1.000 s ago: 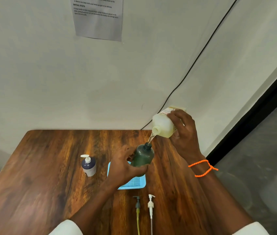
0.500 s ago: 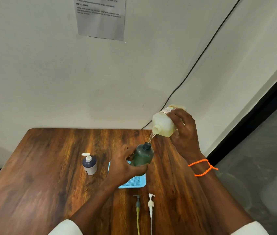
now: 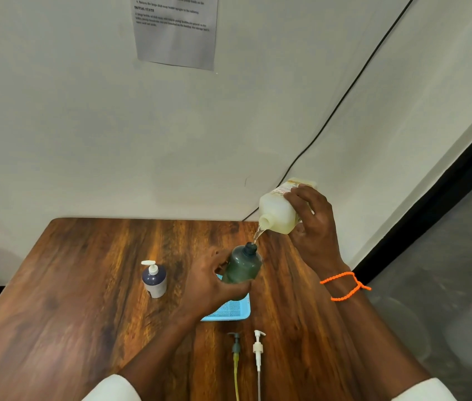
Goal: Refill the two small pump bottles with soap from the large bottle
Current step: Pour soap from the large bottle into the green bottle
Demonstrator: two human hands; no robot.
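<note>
Soap (image 3: 258, 234) runs in a thin clear stream from the mouth of the large pale bottle (image 3: 278, 214), right of centre, into the open neck of the dark green pump bottle (image 3: 242, 265) just below it. The right hand (image 3: 314, 227) wraps its fingers round the large bottle and tips it mouth-down, so the liquid falls by its own weight. The left hand (image 3: 210, 283) curls round the green bottle's lower body and leans it toward the stream, probably to bring the narrow neck under the flow; the bottle is held above a light blue mesh tray (image 3: 233, 311), placed, it seems, to catch drips. Two removed pump heads, a grey-green one (image 3: 236, 344) and a white one (image 3: 258, 344), lie side by side at lower centre, tubes pointing to the bottom edge. A second small bottle (image 3: 154, 280), navy and white with its pump fitted, stands upright left of centre, well apart from the pouring. All rest on a dark wood-grain table (image 3: 69, 299) set against a plain wall with a printed sheet (image 3: 175, 27) at top centre and a black cable (image 3: 344, 96) crossing the upper right.
</note>
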